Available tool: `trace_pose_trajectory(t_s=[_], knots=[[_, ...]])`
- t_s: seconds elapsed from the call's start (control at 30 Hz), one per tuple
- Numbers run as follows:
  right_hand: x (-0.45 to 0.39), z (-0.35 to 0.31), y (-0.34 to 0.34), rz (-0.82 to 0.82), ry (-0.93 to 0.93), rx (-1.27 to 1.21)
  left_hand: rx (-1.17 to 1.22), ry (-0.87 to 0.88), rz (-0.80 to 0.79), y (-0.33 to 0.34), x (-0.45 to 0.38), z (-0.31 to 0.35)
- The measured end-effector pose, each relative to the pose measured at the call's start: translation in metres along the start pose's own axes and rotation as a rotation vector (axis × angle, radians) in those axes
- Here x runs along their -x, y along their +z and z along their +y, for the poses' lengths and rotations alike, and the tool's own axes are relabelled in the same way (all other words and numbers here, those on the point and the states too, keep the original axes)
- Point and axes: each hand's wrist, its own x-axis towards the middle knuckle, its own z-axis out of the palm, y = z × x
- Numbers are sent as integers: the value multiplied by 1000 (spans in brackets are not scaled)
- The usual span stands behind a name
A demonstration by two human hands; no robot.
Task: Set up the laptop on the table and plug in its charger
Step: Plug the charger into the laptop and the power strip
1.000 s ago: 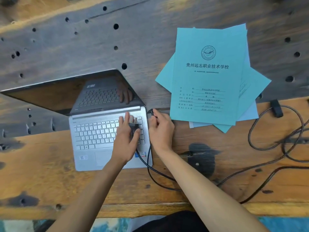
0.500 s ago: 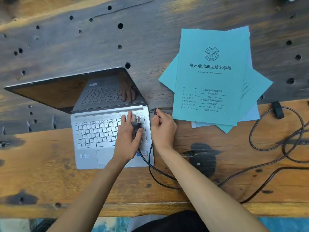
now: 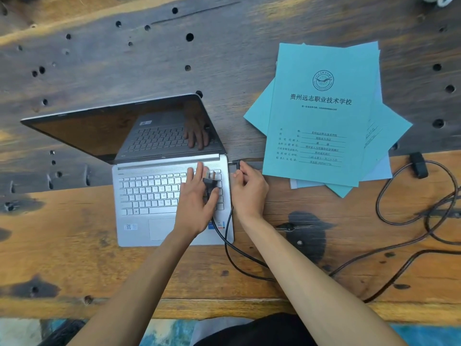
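Because your table (image 3: 74, 245) is rough, knotted wood, you have the laptop (image 3: 159, 196) lying flat near its front edge with the lid open and the dark screen tilted away; that leaves its right side free for the charger. Your left hand (image 3: 197, 203) lies on the keyboard, fingers fairly straight, thumb holding the wall plug (image 3: 209, 184) against them, probably to steady the laptop; your right hand (image 3: 249, 191) pinches the small charger connector (image 3: 236, 164) just beside the right edge, apparently lining it up; whether it is seated I cannot tell.
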Motion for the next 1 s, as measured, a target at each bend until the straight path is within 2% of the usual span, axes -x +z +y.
trace_pose_trajectory(t_s=[0.57, 0.77, 1.0], knots=[[2, 10, 6, -10, -30, -36, -57, 18, -53, 1, -4, -8], [5, 21, 8, -148, -68, 39, -107, 67, -44, -4, 0, -7], [8, 29, 10, -216, -81, 46, -166, 79, -60, -8, -1, -11]])
